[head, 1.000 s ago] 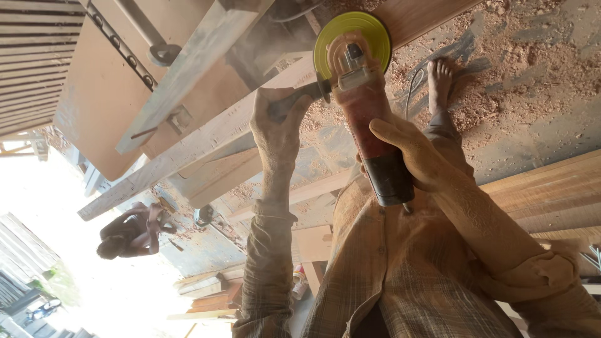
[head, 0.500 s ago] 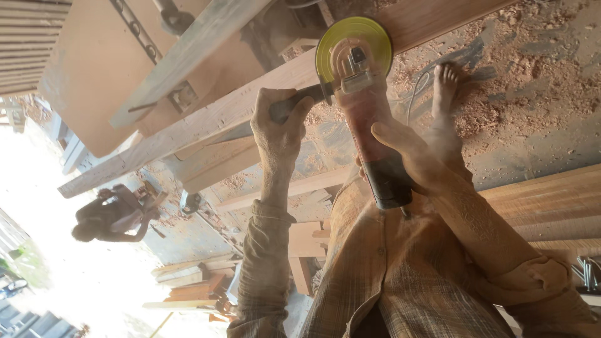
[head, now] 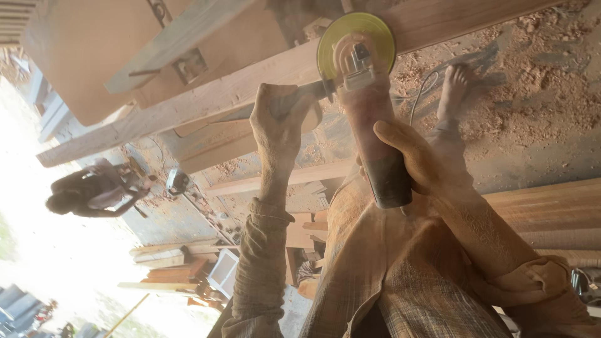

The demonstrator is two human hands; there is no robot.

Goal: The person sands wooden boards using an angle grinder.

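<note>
**Inspector:** Tool in hand?

**Assistant:** An angle grinder (head: 369,106), red body with a black rear end, and a yellow-green disc (head: 355,44) at its head. The disc lies against a long wooden beam (head: 206,103) that runs slantwise across the view.

**Inspector:** State of the hands?

**Assistant:** The left hand (head: 280,122) is closed round the grinder's dark side handle (head: 310,92). The right hand (head: 416,159) is wrapped round the black rear of the body. Both hands are coated in dust.

**Inspector:** Surroundings?

**Assistant:** Sawdust (head: 526,94) covers the floor beside the person's bare foot (head: 456,84). A thin cable (head: 418,94) lies near that foot. Flat boards (head: 551,209) lie to the right. Further planks (head: 181,263) are stacked lower left. A second person (head: 94,191) crouches well apart, at the left.
</note>
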